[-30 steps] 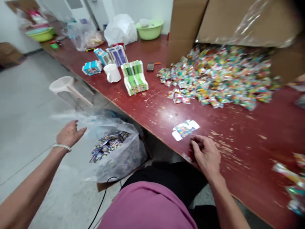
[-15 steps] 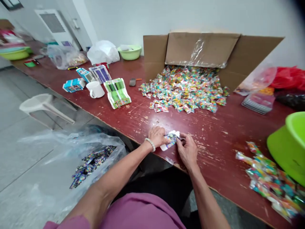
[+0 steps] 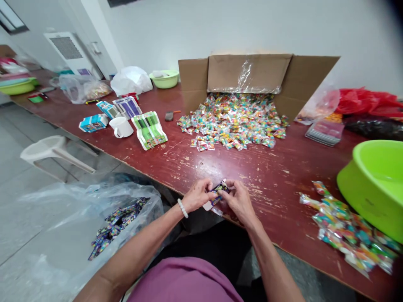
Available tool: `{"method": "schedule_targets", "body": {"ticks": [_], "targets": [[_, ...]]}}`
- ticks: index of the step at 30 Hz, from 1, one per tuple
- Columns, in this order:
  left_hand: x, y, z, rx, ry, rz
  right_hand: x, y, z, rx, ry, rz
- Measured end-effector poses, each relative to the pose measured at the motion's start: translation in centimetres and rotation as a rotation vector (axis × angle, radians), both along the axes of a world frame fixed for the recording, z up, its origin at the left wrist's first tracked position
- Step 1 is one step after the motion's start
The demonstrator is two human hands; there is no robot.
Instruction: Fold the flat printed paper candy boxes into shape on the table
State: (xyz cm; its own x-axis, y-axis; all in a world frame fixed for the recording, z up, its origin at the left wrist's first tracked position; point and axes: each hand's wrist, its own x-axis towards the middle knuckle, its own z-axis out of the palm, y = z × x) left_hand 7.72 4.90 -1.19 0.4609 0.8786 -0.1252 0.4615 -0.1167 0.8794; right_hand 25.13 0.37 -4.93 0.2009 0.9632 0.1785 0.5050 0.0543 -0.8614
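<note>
Near the front edge of the dark red table (image 3: 176, 161), a small dark patterned packet (image 3: 219, 191) is held between both hands. My left hand (image 3: 199, 195), with a beaded bracelet at the wrist, pinches its left side. On its right side, my right hand (image 3: 238, 198) grips it with thumb and fingers. A white piece (image 3: 208, 205) shows under the packet's lower left end. Behind the hands, many wrapped candies (image 3: 236, 121) spill from an open cardboard box (image 3: 248, 73).
Green cartons (image 3: 149, 130), a white mug (image 3: 121, 127) and blue cartons (image 3: 93, 123) stand at left. A green basin (image 3: 371, 184) and candy strips (image 3: 349, 228) lie right. Below the table's left edge, a clear bag (image 3: 135, 222) holds dark packets; a white stool (image 3: 53, 149) stands beyond.
The dark packet is now more upright and more fully visible between my fingers, and less white shows. My hands have turned it and moved closer together. The camera view has shifted slightly.
</note>
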Motion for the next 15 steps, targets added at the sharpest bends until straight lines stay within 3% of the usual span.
{"method": "schedule_targets", "body": {"ticks": [4, 8, 15], "targets": [[-0.2, -0.3, 0.5, -0.049, -0.049, -0.013, 0.0, -0.2, 1.8, -0.101, 0.044, 0.021], [-0.1, -0.3, 1.1, -0.108, -0.124, -0.011, -0.5, -0.5, 2.9, 0.079, -0.041, -0.080], [-0.5, -0.8, 1.4, -0.179, -0.240, -0.009, -0.4, -0.6, 3.1, 0.172, -0.114, -0.017]]}}
